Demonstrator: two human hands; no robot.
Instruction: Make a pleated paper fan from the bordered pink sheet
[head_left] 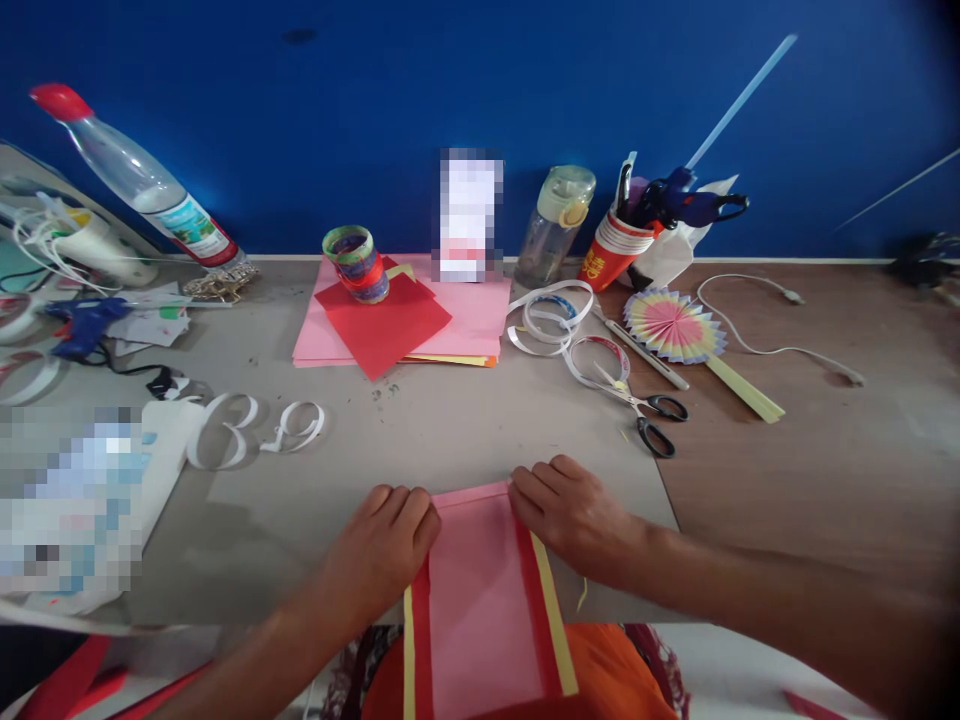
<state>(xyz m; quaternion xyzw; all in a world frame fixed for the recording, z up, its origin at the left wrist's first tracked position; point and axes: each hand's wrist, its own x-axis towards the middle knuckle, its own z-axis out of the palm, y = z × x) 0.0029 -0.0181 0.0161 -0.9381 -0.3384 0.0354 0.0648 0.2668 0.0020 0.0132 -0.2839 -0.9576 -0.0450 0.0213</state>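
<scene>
A pink sheet of paper [480, 610] with red and yellow strips along both sides lies over the table's front edge, its lower part hanging toward my lap. Its far edge carries a narrow folded band. My left hand [397, 535] grips the far left corner, fingers curled over it. At the far right corner, my right hand [566, 510] pinches the paper in the same way. Both thumbs are hidden. Beyond my right hand lie scissors [637, 405] with black handles, their blades apart, beside a roll of tape [596, 360].
Behind stand a stack of pink paper [315, 330] with red squares [386, 325], a small decorated pot [358, 265], a water bottle [555, 230] and a red cup [615, 250] of tools. A paper fan [675, 325] lies right; a glue gun [86, 325] and curled white strips [225, 430] lie left.
</scene>
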